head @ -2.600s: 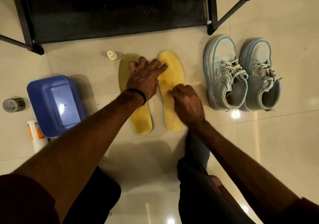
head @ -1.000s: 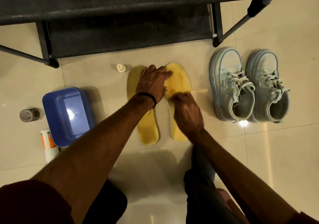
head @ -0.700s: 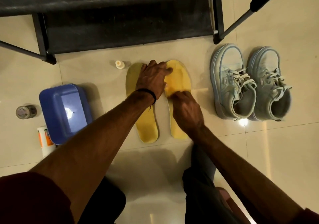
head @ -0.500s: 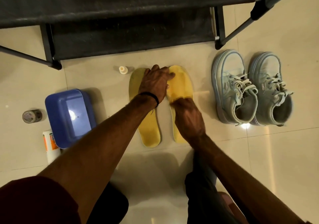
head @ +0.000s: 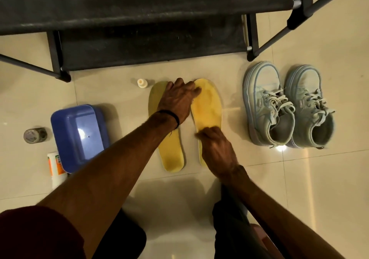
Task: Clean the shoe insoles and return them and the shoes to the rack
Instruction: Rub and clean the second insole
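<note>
Two yellow insoles lie side by side on the tiled floor, the left insole and the right insole. My left hand presses flat across their toe ends, fingers straight. My right hand is on the heel half of the right insole with its fingers curled down; it is blurred, and anything under it is hidden. A pair of pale blue lace-up shoes, the left shoe and the right shoe, stands to the right. The black shoe rack is just behind the insoles.
A blue plastic tub sits at the left, with a white and orange bottle beside it and a small round jar further left. A small white bottle stands by the left insole's toe. My knees are at the bottom.
My right hand has slid from the middle of the right insole back toward its heel. My left hand has stayed pressed on the toe ends.
</note>
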